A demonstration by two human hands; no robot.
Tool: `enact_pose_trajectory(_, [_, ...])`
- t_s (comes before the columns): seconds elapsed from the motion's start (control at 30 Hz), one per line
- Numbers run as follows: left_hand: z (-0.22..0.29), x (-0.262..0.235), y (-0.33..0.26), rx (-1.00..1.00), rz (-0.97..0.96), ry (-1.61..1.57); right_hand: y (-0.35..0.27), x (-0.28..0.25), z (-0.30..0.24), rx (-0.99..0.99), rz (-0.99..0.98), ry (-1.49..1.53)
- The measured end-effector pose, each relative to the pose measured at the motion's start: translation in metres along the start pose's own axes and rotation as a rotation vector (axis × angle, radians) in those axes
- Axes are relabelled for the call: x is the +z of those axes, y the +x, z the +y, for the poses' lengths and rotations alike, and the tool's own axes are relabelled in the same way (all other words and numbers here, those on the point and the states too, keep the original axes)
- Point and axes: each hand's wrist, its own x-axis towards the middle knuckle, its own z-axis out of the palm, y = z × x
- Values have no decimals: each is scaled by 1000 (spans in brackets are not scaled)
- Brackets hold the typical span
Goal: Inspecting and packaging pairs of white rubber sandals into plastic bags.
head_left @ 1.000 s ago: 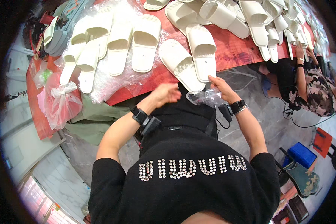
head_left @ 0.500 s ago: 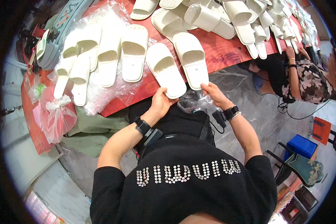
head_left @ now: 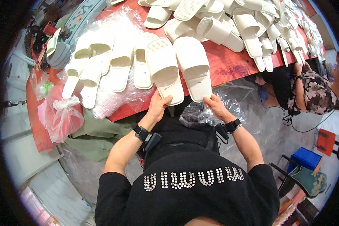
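Note:
In my left hand (head_left: 158, 108) I grip a cream slide slipper (head_left: 164, 73) by its heel end, thumb on top. My right hand (head_left: 217, 107) pinches the heel of a second cream slipper (head_left: 193, 69). Both slippers are held side by side, toes pointing away from me, at the table's near edge. A crumpled clear plastic bag (head_left: 229, 105) hangs beside and below my right hand. Just left of the held pair, another cream slipper (head_left: 142, 66) lies partly hidden behind the one in my left hand.
More slippers (head_left: 121, 69) lie on clear plastic on the red table (head_left: 229, 69). A large slipper pile (head_left: 248, 28) covers its far right. A knotted bag (head_left: 64, 116) sits at the left. At right are another person (head_left: 312, 90), a stool (head_left: 309, 180) and a blue box (head_left: 304, 158).
The slipper in my left hand has swung more upright and its toe now stands close beside the other one. My view has shifted slightly. Both hands keep their hold.

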Motion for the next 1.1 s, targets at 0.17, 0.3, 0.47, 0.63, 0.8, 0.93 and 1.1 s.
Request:
enact_pose_trajectory(0.17, [-10, -8, 10, 51, 7, 9, 14, 17, -1, 27, -11, -10])
enact_pose_trajectory(0.3, [-11, -19, 23, 27, -4, 194, 25, 21, -1, 114, -1, -28])
enact_pose_trajectory(0.47, [-18, -31, 33, -21, 19, 326, 32, 20, -5, 231, -24, -26])
enact_pose_trajectory(0.63, [-21, -22, 30, -12, 184, 329, 34, 17, 2, 213, 43, -5])
enact_pose_trajectory(0.8, [-15, -18, 27, 10, 138, 323, 30, 14, 1, 210, -32, -18])
enact_pose_trajectory(0.93, [-10, -10, 26, -93, 32, 201, 21, -1, 0, 292, -231, 236])
enact_pose_trajectory(1.1, [-13, 9, 22, -265, -100, -10, 19, -11, 7, 318, -378, 229])
